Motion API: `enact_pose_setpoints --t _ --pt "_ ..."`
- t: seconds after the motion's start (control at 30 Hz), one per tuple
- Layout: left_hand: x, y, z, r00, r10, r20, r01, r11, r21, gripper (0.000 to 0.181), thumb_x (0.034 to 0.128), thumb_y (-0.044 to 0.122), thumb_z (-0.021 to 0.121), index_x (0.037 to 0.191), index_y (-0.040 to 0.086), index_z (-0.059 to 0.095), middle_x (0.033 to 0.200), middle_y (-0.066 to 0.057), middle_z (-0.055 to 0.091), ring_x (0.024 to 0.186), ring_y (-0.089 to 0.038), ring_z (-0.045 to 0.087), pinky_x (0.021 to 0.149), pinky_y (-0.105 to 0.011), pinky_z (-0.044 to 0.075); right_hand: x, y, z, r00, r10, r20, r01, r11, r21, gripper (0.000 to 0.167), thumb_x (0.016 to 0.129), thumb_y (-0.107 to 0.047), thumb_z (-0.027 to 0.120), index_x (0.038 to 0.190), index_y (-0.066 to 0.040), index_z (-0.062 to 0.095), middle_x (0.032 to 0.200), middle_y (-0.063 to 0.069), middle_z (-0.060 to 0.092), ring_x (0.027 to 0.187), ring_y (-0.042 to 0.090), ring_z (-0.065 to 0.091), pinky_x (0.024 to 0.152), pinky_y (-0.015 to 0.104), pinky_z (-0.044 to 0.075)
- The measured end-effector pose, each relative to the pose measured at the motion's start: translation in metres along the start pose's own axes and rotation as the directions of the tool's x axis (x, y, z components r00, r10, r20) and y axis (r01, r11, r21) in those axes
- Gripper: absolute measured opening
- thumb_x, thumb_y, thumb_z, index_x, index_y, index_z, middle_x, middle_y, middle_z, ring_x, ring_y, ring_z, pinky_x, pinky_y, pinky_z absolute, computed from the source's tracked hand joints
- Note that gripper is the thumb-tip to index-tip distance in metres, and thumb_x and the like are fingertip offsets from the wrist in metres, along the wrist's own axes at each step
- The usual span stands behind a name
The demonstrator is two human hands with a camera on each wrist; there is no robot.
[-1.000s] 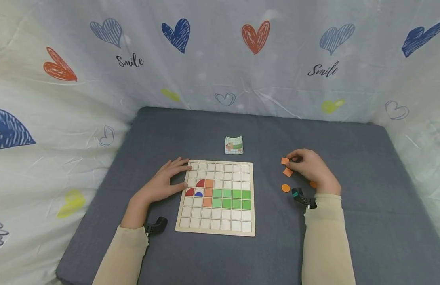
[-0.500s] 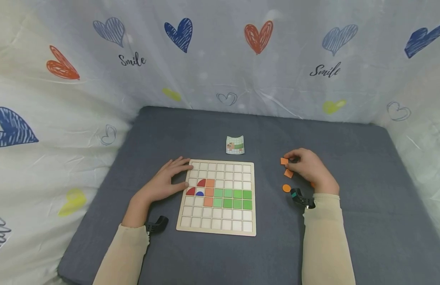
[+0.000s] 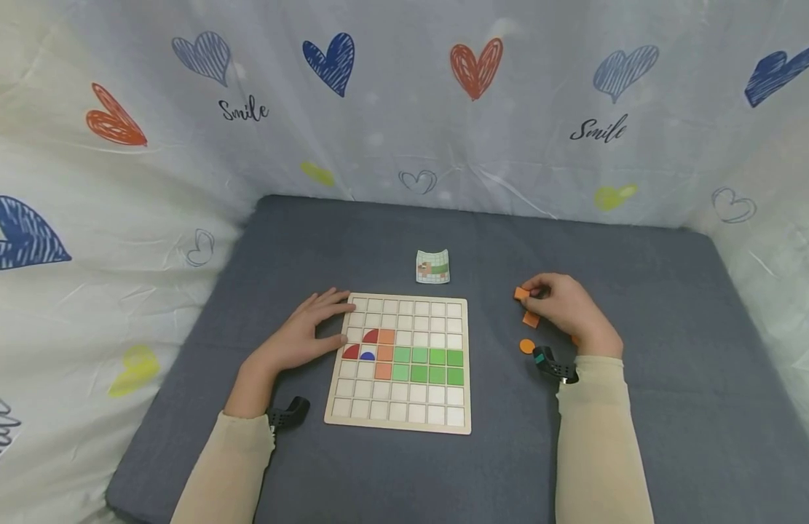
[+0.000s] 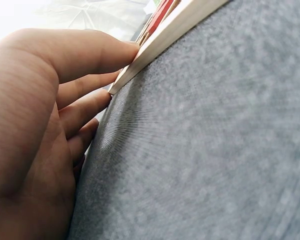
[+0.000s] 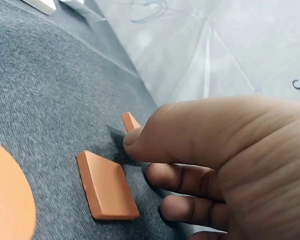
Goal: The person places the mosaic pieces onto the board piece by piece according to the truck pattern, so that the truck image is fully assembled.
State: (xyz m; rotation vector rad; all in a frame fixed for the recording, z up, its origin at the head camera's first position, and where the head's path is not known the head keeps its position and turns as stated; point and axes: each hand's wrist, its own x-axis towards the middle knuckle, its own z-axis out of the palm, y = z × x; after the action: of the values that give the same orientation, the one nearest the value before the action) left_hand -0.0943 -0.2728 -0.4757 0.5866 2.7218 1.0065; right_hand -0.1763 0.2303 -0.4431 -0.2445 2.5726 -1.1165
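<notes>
A square wooden grid board lies on the dark grey surface, with red, blue, orange and green pieces in some of its cells. My left hand rests at the board's left edge, fingers spread; in the left wrist view the thumb touches the wooden rim. Off to the right, my right hand pinches an orange square tile between thumb and finger. That tile looks tilted and is partly hidden by the thumb. Just nearer lies another orange square tile, flat on the cloth.
An orange round piece lies below the square tiles. Another orange piece is mostly hidden by the right wrist. A small card with a gridded picture lies beyond the board. A curtain printed with hearts hangs behind.
The orange square tile under my right fingers, flat a second ago, is now tilted and slightly raised. My left hand stays on the board's edge. The head view has shifted a little.
</notes>
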Motion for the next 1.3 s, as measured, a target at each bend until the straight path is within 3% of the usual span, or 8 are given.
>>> enact_pose_setpoints --t 0.33,0.5,0.7,0.93,1.3 --pt "0.0 0.001 -0.001 1.0 0.001 0.003 -0.001 1.0 -0.003 0.063 0.1027 0.029 0.08 0.16 0.015 0.058 0.176 -0.009 0.037 0.167 -0.033 0.018 0.137 -0.057 0.004 0.009 -0.008 0.01 0.999 -0.054 0.008 0.054 0.997 -0.049 0.032 0.103 -0.022 0.075 0.129 -0.003 0.075 0.098 0.01 0.074 0.073 0.024 0.069 0.068 0.038 0.059" --pt "0.0 -0.001 -0.001 1.0 0.005 0.002 -0.005 1.0 -0.002 0.063 0.1025 0.03 0.08 0.16 0.015 0.058 0.175 -0.009 0.037 0.168 -0.034 0.018 0.137 -0.057 0.004 0.013 -0.018 0.02 0.995 -0.098 0.002 0.098 0.995 -0.024 0.028 0.102 -0.023 0.077 0.126 -0.009 0.077 0.089 0.01 0.07 0.064 0.026 0.062 0.058 0.038 0.057" --pt "0.0 -0.002 0.0 1.0 0.012 -0.006 -0.012 1.0 -0.004 0.063 0.1024 0.029 0.08 0.16 0.015 0.059 0.175 -0.009 0.038 0.167 -0.034 0.019 0.137 -0.056 0.004 0.017 -0.035 0.034 0.977 -0.211 -0.008 0.211 0.977 0.004 0.025 0.098 -0.02 0.079 0.121 -0.011 0.079 0.096 0.007 0.068 0.08 0.026 0.058 0.066 0.038 0.051" --pt "0.0 -0.002 0.001 1.0 0.016 -0.003 -0.016 1.0 -0.011 0.062 0.1028 0.028 0.08 0.16 0.016 0.059 0.175 -0.009 0.038 0.167 -0.033 0.019 0.137 -0.056 0.004 0.014 -0.056 0.049 0.956 -0.292 -0.002 0.292 0.955 0.061 0.025 0.097 -0.017 0.08 0.121 -0.016 0.079 0.106 0.005 0.069 0.09 0.026 0.058 0.072 0.042 0.051" --pt "0.0 -0.001 0.0 1.0 0.004 -0.003 -0.004 1.0 -0.016 0.062 0.1025 0.027 0.08 0.16 0.016 0.059 0.175 -0.008 0.038 0.167 -0.032 0.019 0.138 -0.054 0.003 0.02 -0.084 0.08 0.911 -0.407 0.059 0.4 0.911 0.104 0.029 0.089 -0.006 0.074 0.115 -0.018 0.08 0.104 0.0 0.07 0.088 0.023 0.059 0.071 0.04 0.054"
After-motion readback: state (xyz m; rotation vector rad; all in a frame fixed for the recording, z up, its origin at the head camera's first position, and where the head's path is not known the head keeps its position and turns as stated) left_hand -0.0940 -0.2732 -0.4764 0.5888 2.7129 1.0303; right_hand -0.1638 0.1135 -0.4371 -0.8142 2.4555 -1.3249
